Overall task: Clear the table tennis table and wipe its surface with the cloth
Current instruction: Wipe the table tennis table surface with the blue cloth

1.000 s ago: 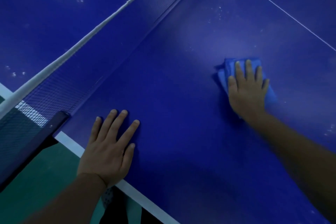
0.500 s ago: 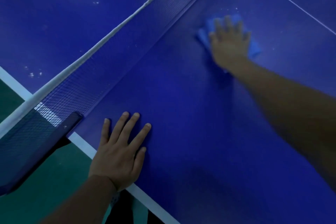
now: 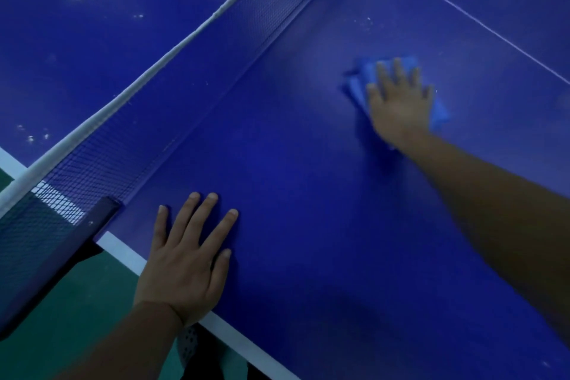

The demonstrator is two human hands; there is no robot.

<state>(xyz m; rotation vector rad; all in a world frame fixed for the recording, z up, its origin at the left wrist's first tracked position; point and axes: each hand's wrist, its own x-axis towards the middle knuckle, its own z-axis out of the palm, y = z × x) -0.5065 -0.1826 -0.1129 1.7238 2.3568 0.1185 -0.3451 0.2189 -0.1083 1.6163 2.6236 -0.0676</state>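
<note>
Dark blue table tennis table [image 3: 293,225], smooth matte top with a white edge band along the near side and a thin white centre line running off to the upper right; nothing loose lies on the visible part, so the clearing step reads as done here and the wiping step is in hand. A black mesh net with a white top tape [image 3: 148,80] crosses the frame diagonally, clamped at the near edge by a dark post bracket [image 3: 61,241]. Green floor [image 3: 61,302] shows below the table edge. Left hand [image 3: 185,268] lies flat on the top just inside the white edge band, fingers spread and open, gripping nothing; it looks like a brace for the reach. Right hand [image 3: 401,105], arm stretched well out, presses palm-down with fingers extended on a folded light blue wiping cloth [image 3: 359,83]; the cloth is pinned flat between palm and table, not clenched, and sits on the near half between the net and the centre line. Pale specks [image 3: 367,23] remain beyond the cloth close to the net, and more on the far half. Judgement: the next move calls for steady downward pressure and a stroke toward those specks by the net, keeping the cloth folded and flat under the palm, with the net base as the limit.
</note>
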